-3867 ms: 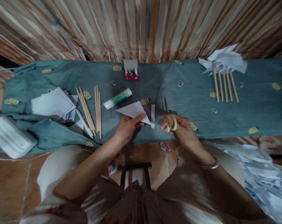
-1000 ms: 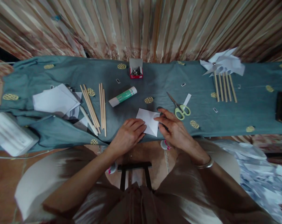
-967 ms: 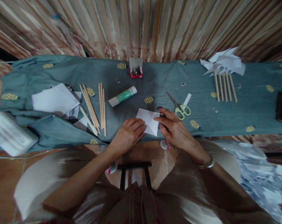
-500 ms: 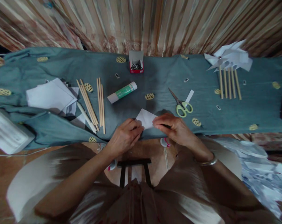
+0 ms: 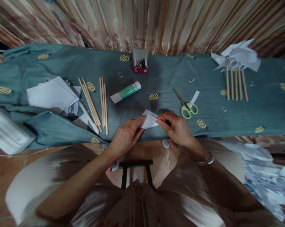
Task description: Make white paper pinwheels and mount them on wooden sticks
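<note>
A small folded white paper [image 5: 150,121] is held between both hands near the table's front edge. My left hand [image 5: 126,135] pinches its left side, and my right hand [image 5: 177,128] grips its right corner between thumb and fingers. A flap of the paper stands partly folded over. Green-handled scissors [image 5: 189,110] lie to the right, beside a narrow white paper strip [image 5: 195,97]. Beyond the paper, to the left, lies a green and white glue stick [image 5: 126,92].
Wooden sticks [image 5: 104,107] and a stack of white paper [image 5: 52,94] lie left. An open red box [image 5: 140,64] of metal pieces stands at the back. White pinwheels [image 5: 239,58] on sticks lie right. A white device [image 5: 11,130] sits far left.
The paper's flap has been folded over further, and my left fingers now reach along its upper left side. The view has shifted slightly.
</note>
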Demonstrator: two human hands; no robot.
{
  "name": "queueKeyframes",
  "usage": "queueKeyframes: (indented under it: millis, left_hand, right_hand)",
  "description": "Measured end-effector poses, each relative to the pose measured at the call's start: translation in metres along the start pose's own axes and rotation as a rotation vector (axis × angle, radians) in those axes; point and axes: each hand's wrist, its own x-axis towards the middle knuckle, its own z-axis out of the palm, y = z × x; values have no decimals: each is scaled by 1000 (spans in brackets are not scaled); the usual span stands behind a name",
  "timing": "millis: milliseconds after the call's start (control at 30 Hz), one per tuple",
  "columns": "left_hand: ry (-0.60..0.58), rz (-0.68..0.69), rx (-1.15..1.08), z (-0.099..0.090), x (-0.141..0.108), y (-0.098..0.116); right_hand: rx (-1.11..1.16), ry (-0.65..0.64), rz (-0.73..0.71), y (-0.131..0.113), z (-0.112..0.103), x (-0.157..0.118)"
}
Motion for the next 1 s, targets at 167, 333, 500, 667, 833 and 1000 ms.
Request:
queueKeyframes:
  millis: [167, 333, 500, 667, 833, 1000]
  left_hand:
    - [-15, 40, 55, -2, 2, 1]
    - [11, 73, 89, -5, 4, 0]
    - [68, 163, 231, -4, 3, 6]
    - [-1, 347, 335, 15, -10, 22]
    - [-67, 301, 343, 33, -20, 24]
    - [-88, 280, 331, 35, -21, 20]
  right_hand:
    - [-78, 35, -32, -3, 3, 2]
    - [-127, 97, -79, -1, 9, 4]
    - [-147, 131, -104, 0, 12, 5]
    - [-153, 169, -112, 1, 15, 5]
    - [-165, 172, -111, 2, 16, 7]
    - [-172, 191, -107, 2, 17, 9]
